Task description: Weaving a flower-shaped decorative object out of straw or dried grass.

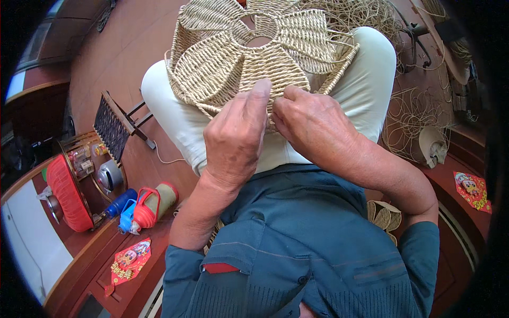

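A flower-shaped piece of woven straw basketwork (209, 69) rests across my knees. Its petal-like panels spread around a round hole, and a braided rim runs along the outside. My left hand (238, 130) is closed at the near edge, its fingers curled on the weave. Beside it, my right hand (313, 119) is closed in a pinch against the same edge. Whatever lies between the right fingertips is hidden. A few loose strands stick out at the right side of the basketwork.
Tangled straw cord (371, 24) lies beyond my right knee, with another loose heap (413, 119) farther right. On the left are a dark slatted stool (114, 127), a red basin-like cover (68, 193), a red-topped thermos (151, 206) and a blue bottle (121, 202).
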{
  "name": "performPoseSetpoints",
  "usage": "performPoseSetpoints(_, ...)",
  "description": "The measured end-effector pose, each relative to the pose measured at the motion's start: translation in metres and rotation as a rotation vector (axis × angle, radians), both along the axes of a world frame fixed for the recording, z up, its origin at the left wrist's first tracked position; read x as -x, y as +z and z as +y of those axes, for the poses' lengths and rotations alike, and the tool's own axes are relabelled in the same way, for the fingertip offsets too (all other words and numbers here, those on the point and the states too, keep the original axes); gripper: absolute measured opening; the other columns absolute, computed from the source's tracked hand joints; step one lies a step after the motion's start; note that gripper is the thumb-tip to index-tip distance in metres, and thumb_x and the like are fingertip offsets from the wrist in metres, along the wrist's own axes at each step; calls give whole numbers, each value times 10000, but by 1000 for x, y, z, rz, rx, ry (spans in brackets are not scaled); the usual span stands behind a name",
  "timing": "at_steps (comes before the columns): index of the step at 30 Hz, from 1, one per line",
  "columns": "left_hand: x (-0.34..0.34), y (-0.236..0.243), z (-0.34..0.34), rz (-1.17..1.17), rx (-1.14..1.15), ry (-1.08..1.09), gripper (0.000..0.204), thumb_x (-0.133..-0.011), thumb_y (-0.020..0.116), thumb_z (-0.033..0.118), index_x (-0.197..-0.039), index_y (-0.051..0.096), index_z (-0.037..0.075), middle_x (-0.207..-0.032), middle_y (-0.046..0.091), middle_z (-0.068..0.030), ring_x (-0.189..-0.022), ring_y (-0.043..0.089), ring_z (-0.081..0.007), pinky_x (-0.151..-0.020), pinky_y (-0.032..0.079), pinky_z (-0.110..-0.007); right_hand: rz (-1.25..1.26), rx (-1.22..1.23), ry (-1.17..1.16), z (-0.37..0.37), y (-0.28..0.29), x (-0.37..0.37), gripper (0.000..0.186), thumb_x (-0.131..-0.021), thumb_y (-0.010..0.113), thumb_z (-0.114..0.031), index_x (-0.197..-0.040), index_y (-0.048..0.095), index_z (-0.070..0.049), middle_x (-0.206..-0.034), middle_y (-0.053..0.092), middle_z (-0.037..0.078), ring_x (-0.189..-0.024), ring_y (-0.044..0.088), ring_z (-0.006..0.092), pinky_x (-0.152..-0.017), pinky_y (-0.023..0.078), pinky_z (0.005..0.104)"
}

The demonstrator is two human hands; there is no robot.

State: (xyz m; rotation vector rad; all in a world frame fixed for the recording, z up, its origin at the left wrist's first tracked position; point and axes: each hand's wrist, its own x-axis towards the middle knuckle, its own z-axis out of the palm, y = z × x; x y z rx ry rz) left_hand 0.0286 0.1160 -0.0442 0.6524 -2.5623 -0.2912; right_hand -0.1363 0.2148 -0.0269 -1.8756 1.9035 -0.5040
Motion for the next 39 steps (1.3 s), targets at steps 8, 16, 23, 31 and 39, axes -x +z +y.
performPoseSetpoints(8,-13,13,17,57,-681,197,512,-959,715,-36,-1443,630,107,-953,756,-133,-866,777,-291,-761,597,-411,113,-31,-73,-1,-2,-10,119,-936,695,-112,-927,728,3,-946,707,180,-825,794,342,-701,661,442)
performPoseSetpoints(16,-12,21,21,65,-869,267,559,-988,681,-56,-1526,617,83,-1051,774,-39,-775,636,-24,-734,546,-221,-1,70,-196,7,-10,-19,127,-981,675,-136,-921,662,-24,-922,659,168,-800,753,376,-680,608,496)
performPoseSetpoints(23,-7,19,22,178,-1039,304,627,-968,688,-76,-1572,553,27,-1078,748,-27,-740,545,11,-688,481,-160,-69,71,-223,12,-9,-22,78,-963,663,-90,-975,626,-23,-965,630,176,-819,728,393,-689,589,515)
performPoseSetpoints(31,-10,20,20,131,-980,298,649,-957,689,-93,-1578,544,25,-1056,738,-25,-729,531,12,-683,489,-166,-61,58,-249,10,-9,-26,115,-1043,633,-121,-978,615,-28,-930,598,166,-809,674,402,-709,553,521)
performPoseSetpoints(39,-7,22,21,131,-1022,302,705,-955,693,-78,-1620,466,-10,-1099,764,-81,-722,543,-4,-670,494,-175,-6,37,-240,7,-9,-27,92,-941,670,-94,-979,638,-17,-991,654,184,-819,750,383,-701,605,507)
